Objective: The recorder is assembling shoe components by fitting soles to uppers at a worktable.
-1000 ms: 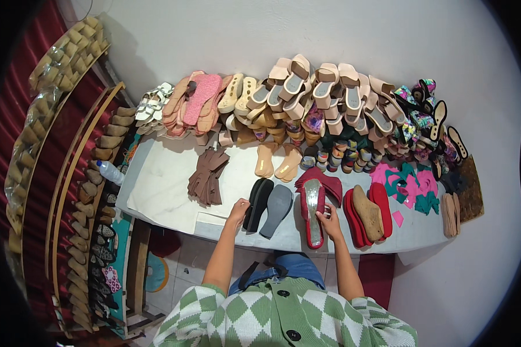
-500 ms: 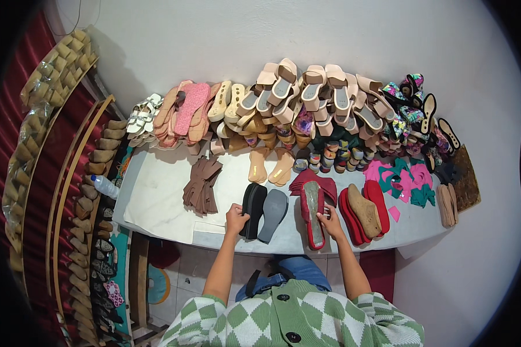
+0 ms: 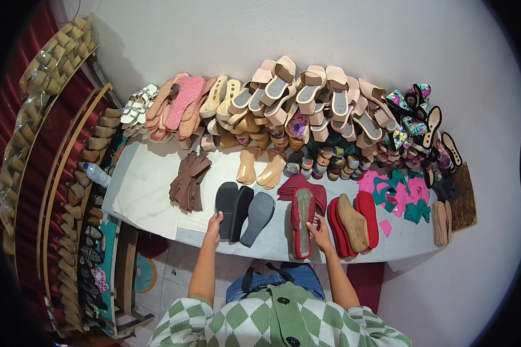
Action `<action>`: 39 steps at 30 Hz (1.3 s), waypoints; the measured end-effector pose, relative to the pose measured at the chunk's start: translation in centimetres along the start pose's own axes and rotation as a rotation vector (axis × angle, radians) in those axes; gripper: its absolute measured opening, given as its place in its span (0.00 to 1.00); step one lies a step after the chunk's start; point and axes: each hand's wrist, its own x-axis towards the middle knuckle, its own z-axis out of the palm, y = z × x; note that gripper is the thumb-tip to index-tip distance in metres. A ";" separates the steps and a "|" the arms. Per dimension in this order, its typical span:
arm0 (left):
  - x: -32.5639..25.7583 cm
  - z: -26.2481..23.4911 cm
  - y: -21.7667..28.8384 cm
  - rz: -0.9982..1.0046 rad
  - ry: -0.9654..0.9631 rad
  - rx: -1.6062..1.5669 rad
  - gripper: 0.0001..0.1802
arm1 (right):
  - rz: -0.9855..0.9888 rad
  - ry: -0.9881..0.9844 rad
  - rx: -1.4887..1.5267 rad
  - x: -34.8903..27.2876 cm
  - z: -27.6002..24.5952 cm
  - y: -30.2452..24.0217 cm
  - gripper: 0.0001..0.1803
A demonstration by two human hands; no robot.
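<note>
With my left hand point(image 3: 214, 225) I grip the edge of a dark grey sole point(image 3: 226, 202) at the front of the table. Beside it lie a black sole point(image 3: 241, 215) and a lighter grey sole point(image 3: 259, 217). My right hand point(image 3: 319, 234) holds a shoe last with a red upper point(image 3: 302, 237) drawn around it, its greyish underside facing up. Behind this last lies a stack of dark red upper pieces point(image 3: 289, 186). To the right of my right hand are red soles point(image 3: 337, 234), a bare brown last point(image 3: 353, 224) and another red sole point(image 3: 366, 214).
Piled sandals point(image 3: 281, 84) line the wall. Brown strips point(image 3: 191, 182), tan insoles point(image 3: 248, 165), pink and green scraps point(image 3: 396, 191) and beige insoles point(image 3: 441, 222) lie on the table point(image 3: 145, 202). At left are a water bottle point(image 3: 96, 173) and a rack of lasts point(image 3: 69, 243).
My left hand has moved left, and the dark grey sole now lies fanned out from the black one. My right hand still holds the red last. The whole view has shifted slightly.
</note>
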 end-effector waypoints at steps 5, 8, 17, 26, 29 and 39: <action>-2.2 0.4 -1.0 -0.033 -0.131 -0.464 0.32 | 0.017 -0.042 0.025 0.3 -1.6 -0.2 0.25; -1.8 -0.3 -1.4 -0.041 -0.054 -0.364 0.31 | 0.047 -0.105 0.024 0.9 -2.1 -0.1 0.25; -2.2 1.0 -1.4 0.401 0.466 0.712 0.20 | 0.077 -0.166 0.010 1.6 -2.6 -0.1 0.24; -2.0 -1.6 -1.2 0.366 0.402 0.459 0.14 | 0.010 -0.199 -0.048 1.7 -1.6 0.1 0.23; -3.1 4.6 1.8 0.386 0.351 0.417 0.13 | 0.009 -0.139 -0.061 1.6 -3.0 0.2 0.23; -4.4 6.8 3.9 0.436 0.388 0.721 0.11 | -0.001 -0.080 -0.028 1.2 -1.3 -1.4 0.23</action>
